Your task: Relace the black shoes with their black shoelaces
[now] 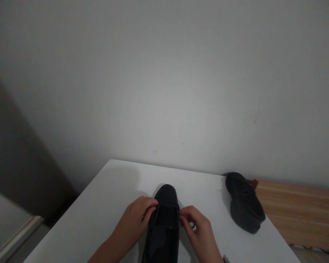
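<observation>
A black loafer (166,215) lies on the white table with its toe pointing away from me and its opening toward me. At the left edge of its upper, near the strap, my left hand (139,215) pinches with thumb and fingertips. My right hand (199,226) grips the opposite edge between thumb and index finger, and a ring-like band shows among its fingers. The fingertips hide whatever small part of the edge they hold. The heel of the loafer runs out of view at the bottom.
A second black shoe (244,202), with laces, stands at the table's right edge near the wall (164,91). Beyond that edge is a wooden surface (298,212). The white table (112,182) meets the wall at the back. A small grey object (226,259) shows by my right wrist.
</observation>
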`<state>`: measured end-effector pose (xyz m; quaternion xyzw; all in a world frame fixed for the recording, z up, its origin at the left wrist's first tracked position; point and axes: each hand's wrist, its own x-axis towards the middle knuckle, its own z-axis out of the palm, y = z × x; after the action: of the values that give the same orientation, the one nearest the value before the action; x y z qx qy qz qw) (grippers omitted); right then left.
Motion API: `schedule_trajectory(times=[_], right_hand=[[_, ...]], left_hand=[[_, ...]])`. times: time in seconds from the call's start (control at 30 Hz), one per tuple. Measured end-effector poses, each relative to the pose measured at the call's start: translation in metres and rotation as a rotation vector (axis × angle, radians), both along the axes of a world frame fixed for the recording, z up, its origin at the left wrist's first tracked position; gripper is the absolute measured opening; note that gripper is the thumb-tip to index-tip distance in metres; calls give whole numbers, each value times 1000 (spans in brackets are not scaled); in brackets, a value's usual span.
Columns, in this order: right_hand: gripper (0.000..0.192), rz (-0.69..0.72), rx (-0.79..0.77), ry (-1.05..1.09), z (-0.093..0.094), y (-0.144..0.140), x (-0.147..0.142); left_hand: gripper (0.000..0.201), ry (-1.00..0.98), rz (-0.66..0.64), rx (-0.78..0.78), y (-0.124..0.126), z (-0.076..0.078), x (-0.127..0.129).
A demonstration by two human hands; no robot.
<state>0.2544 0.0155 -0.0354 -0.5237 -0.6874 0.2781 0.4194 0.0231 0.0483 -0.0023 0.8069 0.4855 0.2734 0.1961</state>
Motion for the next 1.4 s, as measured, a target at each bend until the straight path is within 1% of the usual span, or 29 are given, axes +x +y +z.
schedule_trajectory(times=[0.1,0.17,0.27,0.37,0.47,0.57,0.7,0.83,0.93,1.0,1.07,1.17,1.23,1.3,1.4], right_hand=[[19,10,-22,13,8,-6,-2],[20,38,15,-19,16,-10,-3],[21,109,88,-114,28,-14,-7],[25,141,69,-265,39,-14,-13],[29,117,0,-439,48,-13,-22],[34,53,-77,-581,54,-11,-33],[40,-12,-149,-721,60,-9,-44],[35,-46,-178,-846,67,-4,-46],[29,-60,-159,-895,70,-2,-45],[26,-68,-114,-875,69,-1,-44],[25,-51,-54,-807,66,-2,-44],[24,51,44,-573,62,-6,-42],[20,124,82,-386,63,-9,-39],[16,165,75,-231,69,-13,-34],[20,203,29,24,87,-21,-25]], left_hand=[[22,-80,15,-78,-7,8,3],[23,-85,2,-126,-11,14,6],[23,2,-16,-127,-17,20,12],[28,99,-34,-96,-20,21,19],[32,193,-31,-104,-19,22,26],[32,285,-3,-130,-18,25,31],[33,328,16,-132,-16,30,35],[32,348,27,-114,-17,33,35],[30,350,38,-86,-20,34,33],[29,308,45,-54,-22,33,32],[28,204,28,-30,-24,33,30],[27,-36,-35,-81,-25,37,26],[26,-186,-34,-143,-25,44,23],[25,-311,-5,-179,-27,54,18],[21,-510,18,-182,-35,69,7]])
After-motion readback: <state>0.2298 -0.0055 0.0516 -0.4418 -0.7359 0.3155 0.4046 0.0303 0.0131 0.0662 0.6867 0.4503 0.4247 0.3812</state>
